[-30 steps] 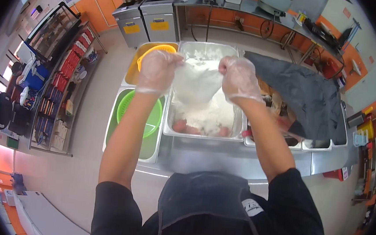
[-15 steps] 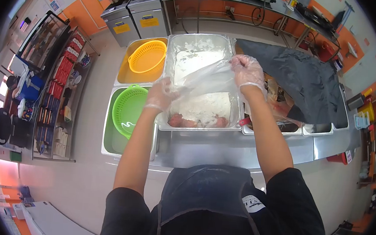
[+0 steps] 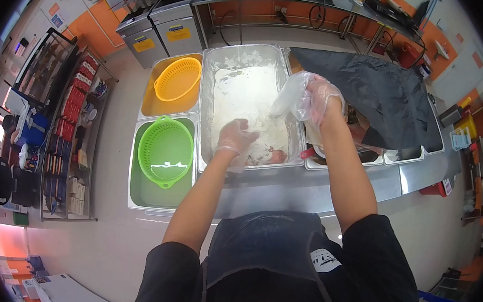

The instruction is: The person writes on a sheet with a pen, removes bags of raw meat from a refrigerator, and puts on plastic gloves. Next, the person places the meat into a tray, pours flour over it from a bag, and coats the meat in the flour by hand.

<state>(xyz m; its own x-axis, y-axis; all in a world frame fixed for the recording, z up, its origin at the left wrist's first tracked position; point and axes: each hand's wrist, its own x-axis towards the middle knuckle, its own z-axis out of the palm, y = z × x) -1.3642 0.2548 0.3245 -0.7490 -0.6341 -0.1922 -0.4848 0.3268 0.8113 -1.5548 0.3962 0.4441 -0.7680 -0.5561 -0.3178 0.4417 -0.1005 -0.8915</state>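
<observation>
In a clear plastic glove, my right hand (image 3: 326,96) grips a crumpled clear plastic bag (image 3: 293,97), which hangs over the right side of a deep metal pan (image 3: 204,100). White flour (image 3: 246,89) covers the pan's inside, and pinkish raw meat pieces (image 3: 277,156) lie partly coated near its front edge. My left hand (image 3: 236,137), also gloved, is over the front left of the pan with fingers apart and nothing held. Whether its fingertips touch the flour I cannot tell; the hand and wrist hide part of the pan's front.
Left of the pan, a yellow basket (image 3: 177,79) and a green basket (image 3: 165,152) sit in metal pans. Black plastic sheeting (image 3: 371,93) partly covers pans on the right. A red handle (image 3: 307,153) sticks out beside the flour pan. Fryers (image 3: 175,23) stand behind.
My left hand has let go of the bag and moved right and down over the flour. The bag, stretched between both hands before, now hangs bunched from my right hand.
</observation>
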